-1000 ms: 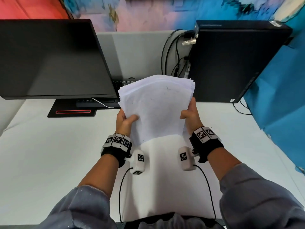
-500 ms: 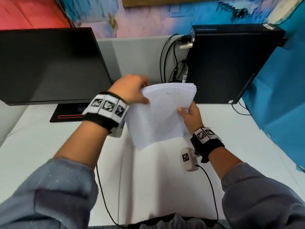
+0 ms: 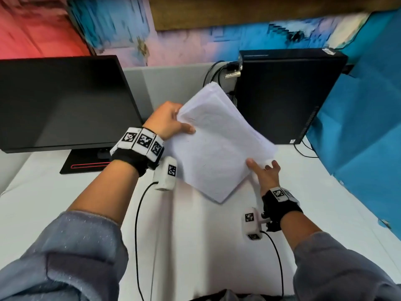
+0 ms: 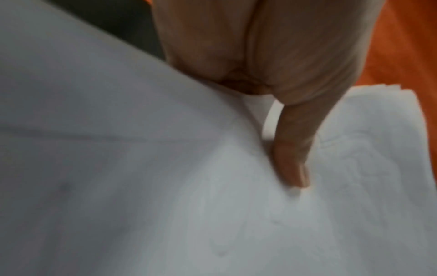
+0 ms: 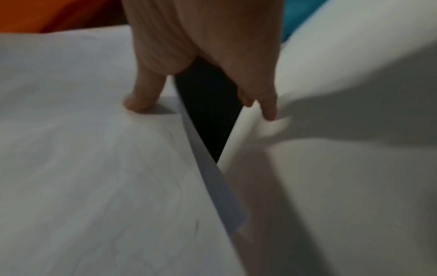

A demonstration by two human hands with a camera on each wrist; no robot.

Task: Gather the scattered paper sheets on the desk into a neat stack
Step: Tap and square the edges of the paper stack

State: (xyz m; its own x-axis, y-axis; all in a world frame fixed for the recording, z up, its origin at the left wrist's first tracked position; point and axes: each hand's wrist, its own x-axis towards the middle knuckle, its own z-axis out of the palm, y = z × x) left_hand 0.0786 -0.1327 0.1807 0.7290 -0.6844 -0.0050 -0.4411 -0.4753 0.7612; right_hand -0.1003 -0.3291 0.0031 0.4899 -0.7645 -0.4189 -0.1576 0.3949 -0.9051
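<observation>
Here the right hand (image 3: 263,173) pinches the near right edge of the paper stack (image 3: 217,146), thumb on top. The thin white sheets, roughly squared, hang tilted above the smooth white counter (image 3: 54,203). Farther left, the left hand (image 3: 167,120) grips the stack's far left edge.

the desk (image 3: 65,213) runs across the foreground. at its rear left stands the monitor (image 3: 60,101) on its base (image 3: 86,164). at rear right stands the computer tower (image 3: 282,94), with cables (image 3: 211,77) just to its left, before the partition (image 3: 169,83). the paper stack (image 3: 217,144) is held tilted above the desk, between monitor and tower. the left hand (image 3: 167,121) is at the stack's upper left edge, the right hand (image 3: 264,172) at its lower right edge.
</observation>
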